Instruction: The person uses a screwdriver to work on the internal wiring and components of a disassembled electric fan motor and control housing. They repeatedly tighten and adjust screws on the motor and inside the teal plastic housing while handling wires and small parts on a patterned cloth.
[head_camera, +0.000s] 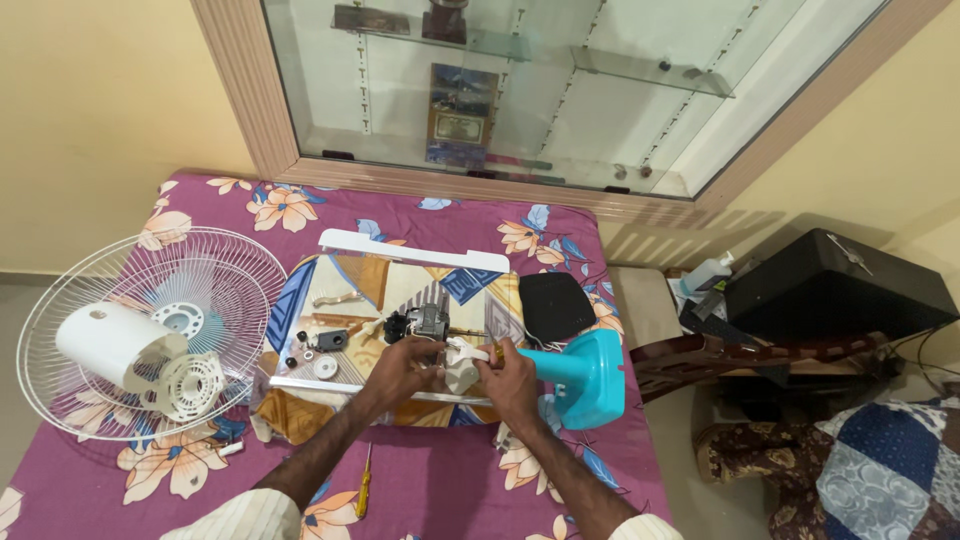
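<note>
Between both hands, over the patterned board (400, 290): cream fan neck piece (462, 372), long axis running right toward the teal base (592, 375). Left hand (400, 368) & right hand (512, 375) both pinching it, right grip closer to the base.

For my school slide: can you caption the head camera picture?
Both hands, left hand and right hand, hold a white fan part beside a wire fan guard.

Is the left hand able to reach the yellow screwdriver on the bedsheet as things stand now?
Probably yes. The yellow screwdriver lies bare on the purple floral bedsheet, just beside the left forearm, with nothing on or around it. But the left hand now grips the small white part and must release it first.
</note>
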